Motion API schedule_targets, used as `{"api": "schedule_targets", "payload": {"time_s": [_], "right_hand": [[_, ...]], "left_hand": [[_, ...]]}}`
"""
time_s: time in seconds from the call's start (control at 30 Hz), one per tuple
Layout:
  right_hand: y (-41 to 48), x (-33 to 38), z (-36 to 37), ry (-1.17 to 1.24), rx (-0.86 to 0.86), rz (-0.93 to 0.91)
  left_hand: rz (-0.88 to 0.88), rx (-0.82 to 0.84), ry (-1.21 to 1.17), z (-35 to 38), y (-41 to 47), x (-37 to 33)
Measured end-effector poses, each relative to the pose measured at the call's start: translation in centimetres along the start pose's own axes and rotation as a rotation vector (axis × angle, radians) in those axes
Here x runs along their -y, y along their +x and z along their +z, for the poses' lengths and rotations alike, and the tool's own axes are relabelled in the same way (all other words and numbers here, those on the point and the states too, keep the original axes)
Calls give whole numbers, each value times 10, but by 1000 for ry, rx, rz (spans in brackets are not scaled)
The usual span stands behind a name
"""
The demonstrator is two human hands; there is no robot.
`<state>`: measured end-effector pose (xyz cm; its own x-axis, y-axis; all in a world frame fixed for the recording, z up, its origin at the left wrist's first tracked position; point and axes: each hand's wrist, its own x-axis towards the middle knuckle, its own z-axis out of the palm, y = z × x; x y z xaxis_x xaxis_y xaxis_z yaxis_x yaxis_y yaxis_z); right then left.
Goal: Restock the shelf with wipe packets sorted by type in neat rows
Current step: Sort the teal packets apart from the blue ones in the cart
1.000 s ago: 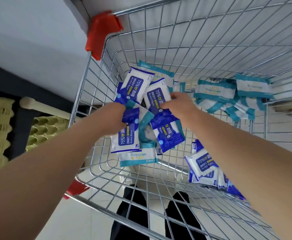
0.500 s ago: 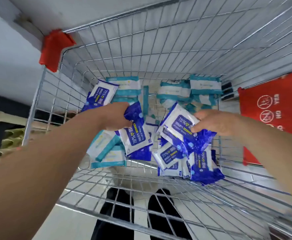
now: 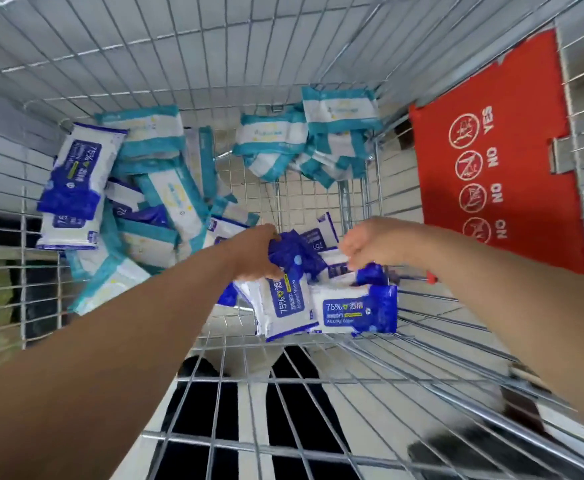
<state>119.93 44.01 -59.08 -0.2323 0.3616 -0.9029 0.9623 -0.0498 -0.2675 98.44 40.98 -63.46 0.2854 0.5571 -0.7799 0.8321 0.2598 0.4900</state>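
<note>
The wire cart (image 3: pixel 179 46) holds teal packets (image 3: pixel 339 112) heaped toward the back and blue packets (image 3: pixel 76 174) nearer. The left hand (image 3: pixel 259 251) and right hand (image 3: pixel 370 244) each grip blue ones.

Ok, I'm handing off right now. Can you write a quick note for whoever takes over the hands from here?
Left hand: grips a bunch of blue alcohol wipe packets low in the wire cart.
Right hand: pinches one blue packet by its top edge.
Things: spare blue packets lie by the cart's left wall. Teal packets are piled at the far end and left-centre, partly mixed with blue.
Done: both hands hold only blue, so sorting has begun. The shelf is out of view.
Left: probably carry the blue to the shelf and row them, then the teal.
</note>
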Motion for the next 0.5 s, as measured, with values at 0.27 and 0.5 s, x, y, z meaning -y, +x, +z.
{"api": "schedule_targets", "payload": {"time_s": [0.27, 0.5], "right_hand": [[8, 24, -17, 152, -260, -105], [64, 87, 2, 141, -285, -225]], "left_hand": [[56, -289, 51, -22, 0, 13], [-218, -369, 163, -57, -10, 76]]}}
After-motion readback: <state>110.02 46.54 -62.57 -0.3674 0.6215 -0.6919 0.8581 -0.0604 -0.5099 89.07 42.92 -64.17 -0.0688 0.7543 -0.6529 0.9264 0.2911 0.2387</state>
